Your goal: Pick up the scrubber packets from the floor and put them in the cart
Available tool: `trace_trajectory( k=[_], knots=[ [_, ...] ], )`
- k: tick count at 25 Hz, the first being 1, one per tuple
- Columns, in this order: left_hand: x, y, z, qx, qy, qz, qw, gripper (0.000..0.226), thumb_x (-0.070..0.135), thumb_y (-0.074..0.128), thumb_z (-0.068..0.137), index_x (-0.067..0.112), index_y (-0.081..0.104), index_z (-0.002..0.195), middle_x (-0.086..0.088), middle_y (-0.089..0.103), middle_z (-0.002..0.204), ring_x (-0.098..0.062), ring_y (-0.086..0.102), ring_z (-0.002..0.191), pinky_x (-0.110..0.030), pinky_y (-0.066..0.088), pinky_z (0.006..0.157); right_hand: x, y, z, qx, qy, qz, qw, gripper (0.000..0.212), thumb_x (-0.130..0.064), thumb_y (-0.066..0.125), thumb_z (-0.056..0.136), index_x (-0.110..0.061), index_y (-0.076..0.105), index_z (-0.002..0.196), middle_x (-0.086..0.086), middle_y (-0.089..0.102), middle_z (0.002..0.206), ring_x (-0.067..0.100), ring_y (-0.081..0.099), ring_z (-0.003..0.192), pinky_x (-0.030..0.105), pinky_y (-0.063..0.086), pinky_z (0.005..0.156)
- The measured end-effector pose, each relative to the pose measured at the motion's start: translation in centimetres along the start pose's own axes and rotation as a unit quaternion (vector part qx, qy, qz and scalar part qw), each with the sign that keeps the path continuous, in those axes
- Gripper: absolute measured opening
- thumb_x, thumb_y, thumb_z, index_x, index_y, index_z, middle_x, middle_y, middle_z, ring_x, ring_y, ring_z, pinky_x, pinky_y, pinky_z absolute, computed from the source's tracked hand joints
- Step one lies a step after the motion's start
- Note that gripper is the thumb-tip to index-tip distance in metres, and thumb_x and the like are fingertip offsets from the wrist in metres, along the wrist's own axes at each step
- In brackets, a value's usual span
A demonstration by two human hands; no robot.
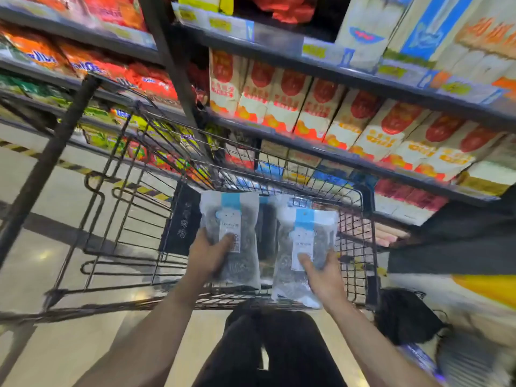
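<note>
I hold two clear scrubber packets with blue-and-white labels over the black wire cart (360, 247). My left hand (208, 256) grips the left scrubber packet (237, 216) by its lower half, thumb on the label. My right hand (324, 275) grips the right scrubber packet (312, 227) the same way. Both packets stand upright above the cart's near rim, inside the basket's outline. More packets of the same kind seem to lie in the basket between them, mostly hidden.
Store shelves (363, 79) full of boxed and bagged goods rise just behind the cart. A black mesh bag (402, 317) and more goods lie on the floor at the right. Open tiled floor (42, 247) with a yellow-black stripe lies to the left. My dark trousers (279, 344) are below.
</note>
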State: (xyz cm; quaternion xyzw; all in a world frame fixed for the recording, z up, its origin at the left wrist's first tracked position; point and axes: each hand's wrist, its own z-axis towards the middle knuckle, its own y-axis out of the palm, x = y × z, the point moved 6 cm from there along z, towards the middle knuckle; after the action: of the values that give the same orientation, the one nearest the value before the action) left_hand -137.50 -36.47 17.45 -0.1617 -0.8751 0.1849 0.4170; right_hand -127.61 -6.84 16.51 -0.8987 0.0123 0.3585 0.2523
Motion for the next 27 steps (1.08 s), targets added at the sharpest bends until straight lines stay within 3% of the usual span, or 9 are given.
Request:
trace_trajectory(
  k=[2, 6, 8, 10, 12, 14, 16, 22, 27],
  knots=[
    [-1.8, -0.3, 3.7, 0.013, -0.031, 0.021, 0.999, 0.052, 0.040, 0.078, 0.090, 0.006, 0.053, 0.119, -0.007, 0.061, 0.111, -0.026, 0.061, 0.099, -0.035, 0.046, 0.083, 0.9, 0.8, 2.8, 0.015, 0.029, -0.012, 0.999, 0.075, -0.042, 0.074, 0.096, -0.009, 0.039, 0.153, 0.005, 0.062, 0.134, 0.030, 0.061, 0.127, 0.036, 0.046, 0.100],
    [-5.5, 0.5, 7.5, 0.002, -0.065, 0.041, 0.997, 0.058, 0.043, 0.077, 0.090, 0.006, 0.049, 0.126, -0.006, 0.062, 0.112, -0.027, 0.064, 0.101, -0.039, 0.052, 0.089, 3.6, 1.1, 5.5, 0.023, 0.061, -0.095, 0.993, 0.065, -0.041, 0.072, 0.097, -0.009, 0.043, 0.145, 0.006, 0.064, 0.112, 0.037, 0.069, 0.105, 0.030, 0.045, 0.067],
    [-6.5, 1.3, 8.3, -0.018, -0.085, 0.057, 0.995, 0.060, 0.039, 0.076, 0.092, 0.006, 0.045, 0.131, -0.007, 0.061, 0.117, -0.029, 0.064, 0.104, -0.040, 0.053, 0.090, 4.5, 1.3, 6.2, 0.025, 0.061, -0.109, 0.992, 0.079, -0.046, 0.074, 0.094, -0.016, 0.033, 0.154, 0.010, 0.069, 0.121, 0.039, 0.070, 0.109, 0.035, 0.054, 0.078],
    [-6.1, 1.4, 8.3, -0.011, -0.074, 0.069, 0.995, 0.070, 0.036, 0.078, 0.091, 0.005, 0.039, 0.140, -0.012, 0.055, 0.128, -0.034, 0.061, 0.118, -0.046, 0.051, 0.101, 4.9, 1.2, 6.3, 0.029, 0.060, -0.119, 0.991, 0.091, -0.057, 0.073, 0.089, -0.038, 0.019, 0.159, 0.009, 0.067, 0.131, 0.037, 0.070, 0.112, 0.050, 0.059, 0.092],
    [-5.7, 1.4, 8.0, 0.006, -0.038, 0.124, 0.992, 0.088, 0.038, 0.079, 0.089, 0.008, 0.027, 0.153, -0.020, 0.042, 0.144, -0.040, 0.051, 0.129, -0.057, 0.045, 0.110, 4.8, 1.5, 6.3, 0.032, 0.045, -0.163, 0.985, 0.084, -0.058, 0.068, 0.091, -0.053, 0.018, 0.159, 0.008, 0.064, 0.129, 0.033, 0.068, 0.109, 0.051, 0.060, 0.092],
    [-5.4, 1.9, 7.0, 0.012, 0.021, 0.227, 0.974, 0.090, 0.048, 0.074, 0.089, 0.020, 0.021, 0.156, -0.022, 0.034, 0.149, -0.043, 0.051, 0.125, -0.062, 0.047, 0.106, 4.4, 1.8, 5.9, 0.037, 0.035, -0.198, 0.979, 0.076, -0.055, 0.064, 0.098, -0.050, 0.023, 0.161, 0.011, 0.060, 0.132, 0.032, 0.065, 0.110, 0.048, 0.058, 0.093],
    [-5.5, 2.7, 6.5, -0.006, 0.049, 0.294, 0.955, 0.077, 0.057, 0.062, 0.093, 0.029, 0.022, 0.153, -0.021, 0.028, 0.156, -0.047, 0.048, 0.129, -0.064, 0.046, 0.104, 4.3, 2.0, 6.2, 0.043, 0.021, -0.210, 0.977, 0.073, -0.054, 0.060, 0.100, -0.047, 0.024, 0.163, 0.014, 0.059, 0.135, 0.033, 0.063, 0.114, 0.050, 0.057, 0.095],
    [-7.2, 3.6, 7.3, -0.029, 0.049, 0.310, 0.949, 0.080, 0.055, 0.048, 0.102, 0.024, 0.008, 0.164, -0.018, 0.011, 0.166, -0.047, 0.027, 0.144, -0.061, 0.036, 0.115, 4.8, 2.6, 7.1, 0.043, 0.001, -0.249, 0.968, 0.068, -0.053, 0.049, 0.106, -0.044, 0.016, 0.164, 0.023, 0.054, 0.131, 0.042, 0.065, 0.109, 0.055, 0.057, 0.093],
    [-7.1, 2.7, 7.0, -0.031, 0.055, 0.351, 0.934, 0.070, 0.061, 0.043, 0.101, 0.028, 0.016, 0.157, -0.019, 0.015, 0.166, -0.049, 0.034, 0.143, -0.062, 0.038, 0.112, 4.8, 1.7, 6.6, 0.039, 0.014, -0.349, 0.936, 0.064, -0.059, 0.042, 0.104, -0.041, 0.020, 0.161, 0.024, 0.042, 0.147, 0.048, 0.042, 0.134, 0.061, 0.048, 0.102]
  ],
)
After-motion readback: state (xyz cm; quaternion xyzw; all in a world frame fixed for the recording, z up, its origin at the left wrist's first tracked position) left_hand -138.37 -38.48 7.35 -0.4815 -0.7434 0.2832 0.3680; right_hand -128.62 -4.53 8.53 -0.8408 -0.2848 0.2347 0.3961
